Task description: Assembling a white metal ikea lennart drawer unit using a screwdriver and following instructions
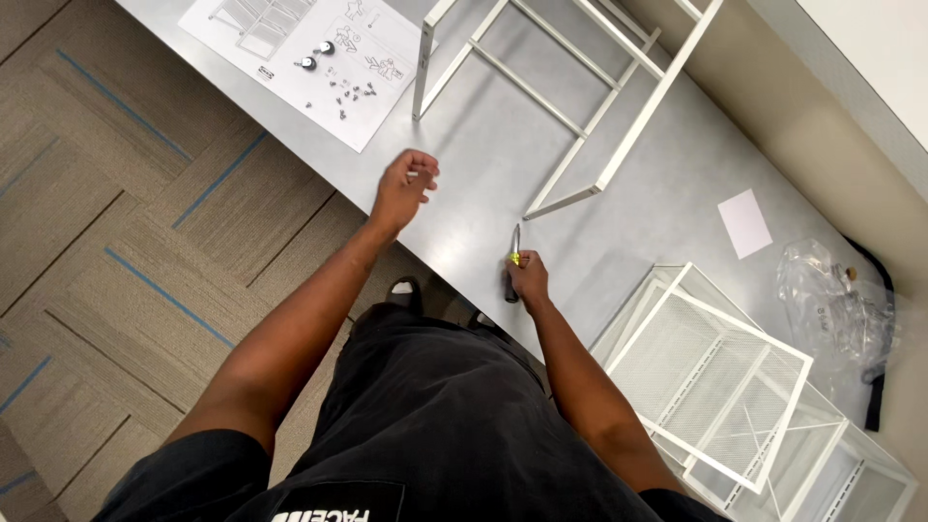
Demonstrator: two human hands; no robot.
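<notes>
Two hands work over the grey table (483, 174): right hand (528, 277) clenched on a screwdriver (513, 259) (shaft pointing toward the white metal frame (580, 126)), left hand (404, 186) loosely curled, apparently pinching something small beside it.

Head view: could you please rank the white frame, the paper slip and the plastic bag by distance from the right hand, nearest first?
From the right hand:
1. White frame, just above it.
2. Paper slip, off to its right.
3. Plastic bag, far right by the wall.
</notes>
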